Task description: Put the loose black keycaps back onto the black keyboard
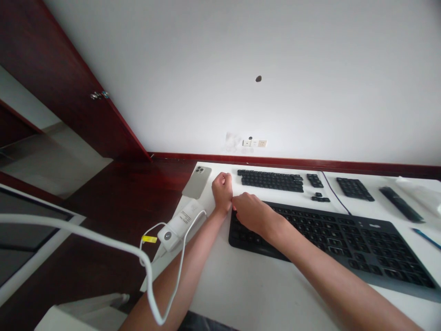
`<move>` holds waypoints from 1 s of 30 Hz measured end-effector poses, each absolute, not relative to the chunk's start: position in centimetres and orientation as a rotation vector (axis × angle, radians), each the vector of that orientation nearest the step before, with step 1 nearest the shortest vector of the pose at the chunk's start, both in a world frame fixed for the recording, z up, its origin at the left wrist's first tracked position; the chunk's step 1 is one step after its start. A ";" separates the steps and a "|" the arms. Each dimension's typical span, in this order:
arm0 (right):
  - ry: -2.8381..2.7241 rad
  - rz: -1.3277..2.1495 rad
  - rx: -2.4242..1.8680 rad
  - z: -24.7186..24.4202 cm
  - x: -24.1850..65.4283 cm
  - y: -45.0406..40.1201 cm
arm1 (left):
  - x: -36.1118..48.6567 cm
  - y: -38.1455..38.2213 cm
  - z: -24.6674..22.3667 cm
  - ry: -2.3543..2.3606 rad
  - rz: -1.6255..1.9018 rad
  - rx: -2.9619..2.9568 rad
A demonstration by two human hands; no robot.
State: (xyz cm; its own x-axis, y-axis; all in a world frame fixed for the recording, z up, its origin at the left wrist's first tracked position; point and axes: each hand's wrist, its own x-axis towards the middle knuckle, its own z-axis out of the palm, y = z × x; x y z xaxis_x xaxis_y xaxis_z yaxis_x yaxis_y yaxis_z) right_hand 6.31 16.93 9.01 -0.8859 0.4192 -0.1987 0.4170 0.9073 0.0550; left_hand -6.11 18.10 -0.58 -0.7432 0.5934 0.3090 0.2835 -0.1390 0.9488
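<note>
A white table (255, 280) carries everything here. Across its near side lies a large black keyboard (379, 248), the thing nearest the right hand. Beyond it, the main block of loose keycaps (272, 180) sits in neat rows. A white device (184, 220) with a cable lies by the left edge, and past it a phone (197, 182), camera side up.

The right hand (253, 211) is curled closed above the keyboard's left end, its fingers against the left wrist. The left hand (222, 188) is a fist just beyond that end; whether either hides something small, I cannot tell.

Smaller keycap groups follow: the number block (354, 189), the navigation block (314, 180) and the arrow group (320, 199).

The keycaps look sorted apart from the keyboard, and the step in hand seems a pause in working on it. Reaching for a keycap would call for parting the hands, uncurling the fingers and keeping the wrists off those loose rows.
</note>
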 end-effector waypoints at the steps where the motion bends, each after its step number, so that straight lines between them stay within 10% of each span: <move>1: 2.861 0.017 0.637 8.9 6.3 16.9 | -6.1 18.1 -0.6 1.888 1.978 0.997; 30: 2.897 -0.080 0.653 8.7 6.2 17.1 | -6.1 18.1 -0.5 1.913 1.952 1.038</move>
